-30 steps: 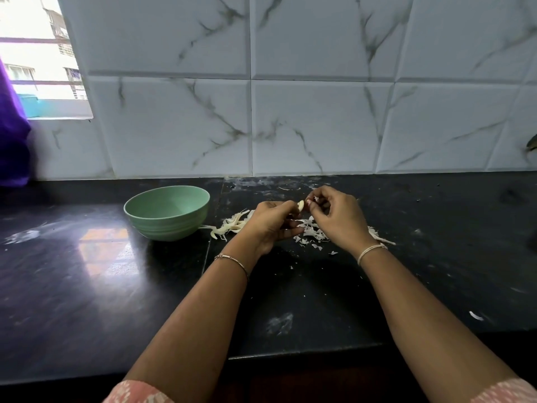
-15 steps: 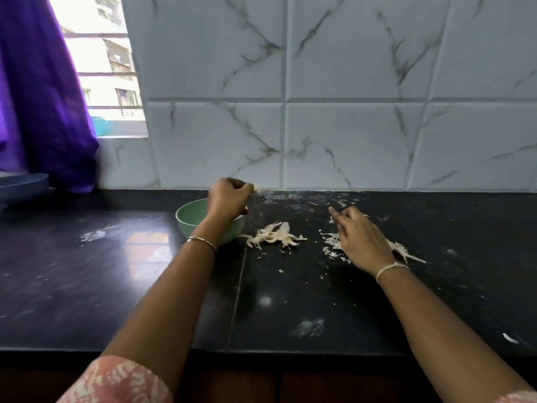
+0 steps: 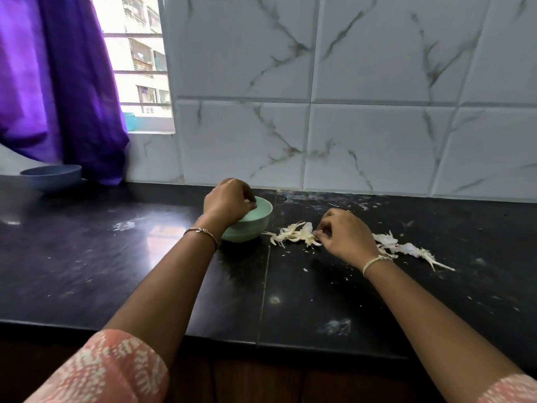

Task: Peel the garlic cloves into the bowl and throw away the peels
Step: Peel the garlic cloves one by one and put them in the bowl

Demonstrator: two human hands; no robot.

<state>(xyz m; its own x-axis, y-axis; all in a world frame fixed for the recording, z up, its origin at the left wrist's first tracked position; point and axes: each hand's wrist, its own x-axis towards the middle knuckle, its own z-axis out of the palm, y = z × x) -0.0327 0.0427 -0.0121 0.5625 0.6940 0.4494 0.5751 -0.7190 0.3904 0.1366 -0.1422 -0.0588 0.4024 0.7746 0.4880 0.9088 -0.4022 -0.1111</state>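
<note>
1. Beneath marbled white wall tiles, the black stone tabletop carries everything; the hands work apart.
2. Hovering over the mint-green round bowl, the left hand bunches its fingers on a small pale bit, seemingly a peeled garlic clove.
3. Low over the tabletop, the right hand pinches the near end of the pale, stringy garlic cluster.
4. From the right hand that cluster lies at 9 o'clock, its long axis running 9 to 3, between this hand and the bowl; the right hand is nearer.
5. Behind the right wrist, loose white papery peels trail toward 4 o'clock, not yet thrown away.
</note>
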